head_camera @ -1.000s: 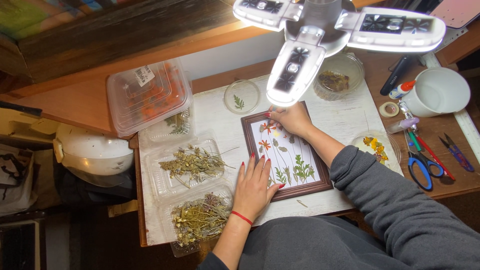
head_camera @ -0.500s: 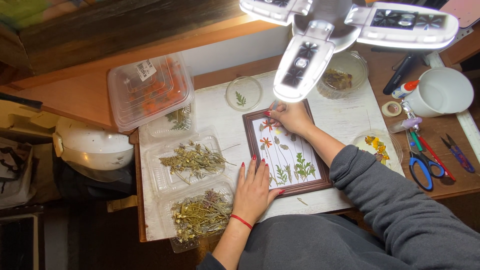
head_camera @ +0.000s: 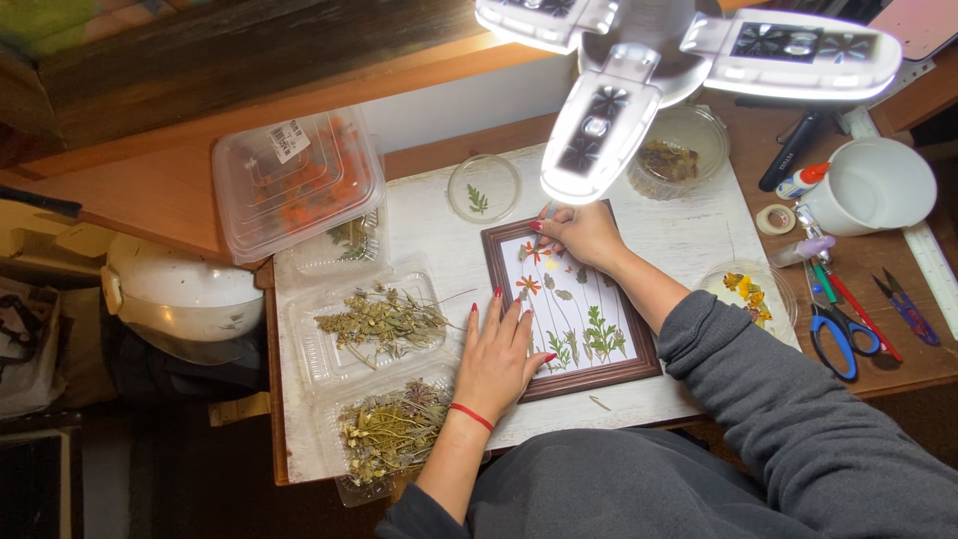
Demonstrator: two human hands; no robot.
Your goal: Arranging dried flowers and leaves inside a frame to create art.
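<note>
Fingers spread, left hand (head_camera: 496, 354) pins the brown frame (head_camera: 571, 299) on the white board so it can't slide; right hand (head_camera: 584, 233) pinches something tiny over orange pressed flowers (head_camera: 529, 268) at its top.

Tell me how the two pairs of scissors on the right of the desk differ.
The blue-handled scissors are larger, with wide blue loops; the small scissors are slimmer, with dark purple and red handles. The blue-handled scissors lie closed beside red and green pens; the small scissors lie slightly open, nearer the ruler. Both rest flat on the brown desk, untouched.
</note>
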